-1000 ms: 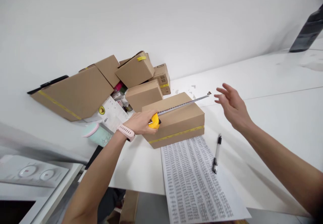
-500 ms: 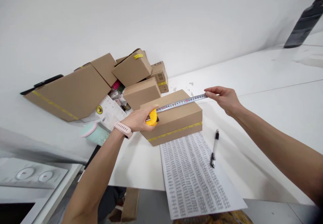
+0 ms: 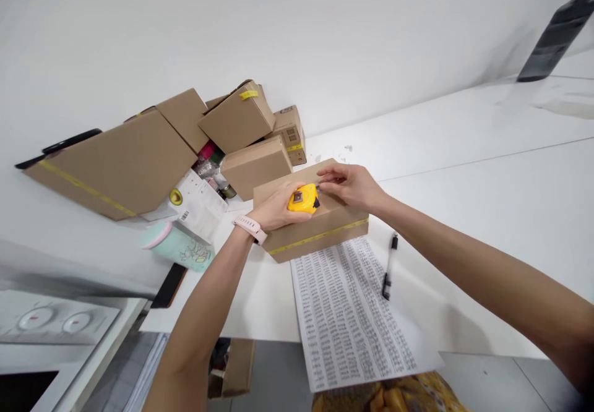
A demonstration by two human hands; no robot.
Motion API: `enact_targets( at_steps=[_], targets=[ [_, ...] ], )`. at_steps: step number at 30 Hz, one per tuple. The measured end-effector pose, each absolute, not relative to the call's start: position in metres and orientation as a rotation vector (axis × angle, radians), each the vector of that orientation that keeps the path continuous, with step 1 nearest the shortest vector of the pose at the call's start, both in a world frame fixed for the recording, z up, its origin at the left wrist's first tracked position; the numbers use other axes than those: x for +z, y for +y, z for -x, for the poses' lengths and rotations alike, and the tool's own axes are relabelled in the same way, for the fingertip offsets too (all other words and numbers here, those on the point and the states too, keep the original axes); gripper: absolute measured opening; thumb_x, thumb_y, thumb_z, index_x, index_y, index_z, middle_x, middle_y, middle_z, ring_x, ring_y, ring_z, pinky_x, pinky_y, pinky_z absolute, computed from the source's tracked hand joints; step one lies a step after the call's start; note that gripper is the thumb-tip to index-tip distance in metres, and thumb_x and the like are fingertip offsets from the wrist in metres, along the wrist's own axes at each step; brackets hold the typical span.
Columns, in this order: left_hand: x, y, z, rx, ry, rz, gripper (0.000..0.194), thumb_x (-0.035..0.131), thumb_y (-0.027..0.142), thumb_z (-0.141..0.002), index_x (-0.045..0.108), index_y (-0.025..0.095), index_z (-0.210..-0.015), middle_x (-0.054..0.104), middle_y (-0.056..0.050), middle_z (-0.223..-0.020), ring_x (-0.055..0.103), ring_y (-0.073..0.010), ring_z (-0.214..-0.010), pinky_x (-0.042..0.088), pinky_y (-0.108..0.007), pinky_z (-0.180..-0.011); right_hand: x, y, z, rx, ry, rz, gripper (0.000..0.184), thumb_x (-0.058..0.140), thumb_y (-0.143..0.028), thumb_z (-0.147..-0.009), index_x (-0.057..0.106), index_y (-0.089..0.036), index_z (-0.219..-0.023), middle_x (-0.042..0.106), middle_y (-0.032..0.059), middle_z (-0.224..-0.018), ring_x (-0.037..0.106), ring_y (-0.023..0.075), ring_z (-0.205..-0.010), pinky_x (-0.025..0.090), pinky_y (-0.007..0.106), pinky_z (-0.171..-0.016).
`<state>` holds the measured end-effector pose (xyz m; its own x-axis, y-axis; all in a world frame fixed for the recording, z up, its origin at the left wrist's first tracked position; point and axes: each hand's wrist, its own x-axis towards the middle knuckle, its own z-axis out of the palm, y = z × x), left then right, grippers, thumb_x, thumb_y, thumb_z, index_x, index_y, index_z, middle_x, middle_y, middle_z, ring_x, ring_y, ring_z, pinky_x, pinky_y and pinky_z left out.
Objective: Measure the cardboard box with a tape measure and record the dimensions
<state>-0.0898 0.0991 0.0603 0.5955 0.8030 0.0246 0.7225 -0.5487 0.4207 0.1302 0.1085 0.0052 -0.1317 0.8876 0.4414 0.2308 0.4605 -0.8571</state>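
Note:
Just above a taped cardboard box (image 3: 320,232), my left hand (image 3: 281,206) is closed around a yellow tape measure (image 3: 304,199). A pale pink band (image 3: 250,226) circles that wrist. My right hand (image 3: 350,184) is close to the tape measure's mouth, over the box top. Its fingers are bent together near the short end of the blade, and whether they still pinch it I cannot make out. A printed sheet (image 3: 352,313) covered in rows of figures lies in front of the box, partly over the table edge. A black-capped pen (image 3: 390,266) rests across its right side.
Several cardboard boxes (image 3: 125,158) are stacked at the back left against the wall. A mint tumbler (image 3: 180,246) leans by a white package (image 3: 197,205). A dark bottle (image 3: 554,38) stands far right. A white appliance with dials (image 3: 55,319) is at lower left.
The blade, stretched across the box top before, is now almost wholly back in its case. My right hand has come left to the case, and my left hand has shifted slightly right.

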Motion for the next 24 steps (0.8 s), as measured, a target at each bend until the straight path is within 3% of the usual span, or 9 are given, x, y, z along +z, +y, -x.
enact_targets(
  at_steps=[4,8,11,13,16,18,20,22,24],
  targets=[
    [0.044,0.103,0.094,0.448,1.316,-2.471,0.072,0.07,0.046,-0.08,0.046,0.015,-0.141,0.053,-0.015,-0.141,0.048,-0.0301,-0.132,0.037,-0.047,-0.113,-0.008,0.067,-0.154,0.456,-1.559,1.107,0.019,0.062,-0.036,-0.091,0.074,-0.025,-0.101,0.077,0.0048,-0.101,0.071,0.023,-0.09,0.056,0.041,-0.081],
    [0.031,0.091,0.09,0.684,1.403,-2.548,0.07,0.07,0.041,-0.084,0.044,0.017,-0.144,0.055,-0.016,-0.141,0.048,-0.0329,-0.132,0.037,-0.051,-0.112,-0.058,0.018,-0.207,-0.041,-1.833,1.329,0.023,0.05,-0.03,-0.098,0.072,-0.027,-0.099,0.074,0.0052,-0.08,0.067,0.0223,-0.072,0.052,0.037,-0.063],
    [0.021,0.058,0.075,1.032,1.293,-2.746,0.053,0.063,0.03,-0.09,0.048,0.019,-0.14,0.057,-0.014,-0.139,0.05,-0.0311,-0.132,0.037,-0.052,-0.113,-0.097,-0.001,-0.236,-0.257,-2.415,1.131,0.04,0.04,-0.005,-0.093,0.068,-0.023,-0.114,0.073,0.007,-0.082,0.064,0.0231,-0.073,0.047,0.036,-0.057],
    [0.008,0.03,0.064,1.157,1.023,-2.821,0.037,0.053,0.022,-0.096,0.054,0.021,-0.133,0.066,-0.01,-0.126,0.059,-0.0256,-0.122,0.045,-0.047,-0.107,-0.112,-0.004,-0.24,-0.408,-2.642,0.957,0.047,0.04,0.005,-0.088,0.065,-0.02,-0.12,0.072,0.0071,-0.082,0.062,0.0227,-0.073,0.045,0.035,-0.057],
    [-0.028,-0.009,0.053,0.906,0.778,-2.769,0.03,0.045,0.022,-0.101,0.059,0.022,-0.126,0.072,-0.008,-0.114,0.066,-0.0224,-0.112,0.052,-0.043,-0.101,-0.116,-0.001,-0.235,-0.537,-2.767,0.835,0.042,0.045,0.007,-0.085,0.065,-0.02,-0.111,0.069,0.0059,-0.078,0.059,0.0222,-0.071,0.041,0.035,-0.056],
    [-0.057,-0.027,0.052,0.561,0.846,-2.696,0.04,0.048,0.035,-0.101,0.052,0.019,-0.137,0.064,-0.013,-0.133,0.056,-0.0261,-0.131,0.046,-0.047,-0.111,-0.112,-0.001,-0.234,-0.539,-2.798,0.837,0.036,0.046,0.006,-0.087,0.065,-0.021,-0.099,0.068,0.0055,-0.077,0.058,0.0219,-0.071,0.04,0.035,-0.057],
    [-0.082,-0.039,0.053,0.233,0.935,-2.61,0.073,0.057,0.053,-0.094,0.034,0.016,-0.152,0.04,-0.02,-0.157,0.031,-0.0319,-0.149,0.035,-0.052,-0.119,-0.106,-0.003,-0.24,-0.497,-2.793,0.859,0.034,0.044,0.004,-0.09,0.063,-0.023,-0.091,0.067,0.0047,-0.074,0.057,0.0213,-0.068,0.04,0.035,-0.057],
    [-0.1,-0.047,0.054,0.034,0.966,-2.557,0.098,0.062,0.065,-0.086,0.02,0.015,-0.158,0.017,-0.021,-0.165,0.009,-0.0354,-0.155,0.02,-0.059,-0.124,-0.101,-0.006,-0.249,-0.43,-2.737,0.892,0.034,0.041,0.002,-0.093,0.063,-0.024,-0.091,0.067,0.0043,-0.073,0.056,0.021,-0.066,0.04,0.036,-0.058],
    [-0.108,-0.052,0.053,-0.035,0.952,-2.549,0.099,0.061,0.068,-0.085,0.018,0.018,-0.159,0.008,-0.019,-0.167,-0.001,-0.0366,-0.155,0.007,-0.064,-0.124,-0.098,-0.008,-0.256,-0.402,-2.684,0.925,0.036,0.039,0.002,-0.094,0.064,-0.023,-0.099,0.069,0.0055,-0.08,0.058,0.0216,-0.069,0.041,0.036,-0.06]
  ],
)
